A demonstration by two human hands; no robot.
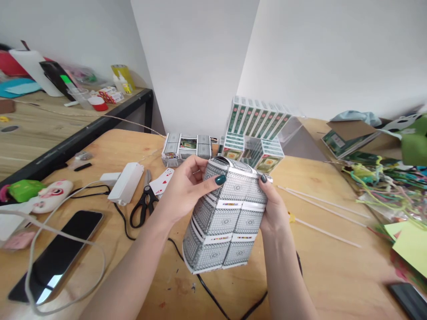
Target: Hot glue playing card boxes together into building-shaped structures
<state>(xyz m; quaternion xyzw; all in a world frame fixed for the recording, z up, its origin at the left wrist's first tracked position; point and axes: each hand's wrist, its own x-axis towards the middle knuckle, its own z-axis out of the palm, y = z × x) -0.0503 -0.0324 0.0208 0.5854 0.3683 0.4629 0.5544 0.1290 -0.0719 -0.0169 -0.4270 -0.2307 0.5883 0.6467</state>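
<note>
Both hands hold up a box-like structure built of grey-backed playing cards, tilted over the table in front of me. My left hand grips its upper left corner, thumb on the front face and fingers behind. At the upper right edge, my right hand closes round the side, with the thumb on top. Three tiers of card panels show on the front. Behind it lies a second card structure, and beside that several boxed card decks are stacked. Loose playing cards and black-handled scissors lie to the left.
On the left are a phone, a white power strip and looping cables. Thin white sticks, tangled coloured yarn, yellow paper notes and an open cardboard box are on the right. A wall rises behind the table.
</note>
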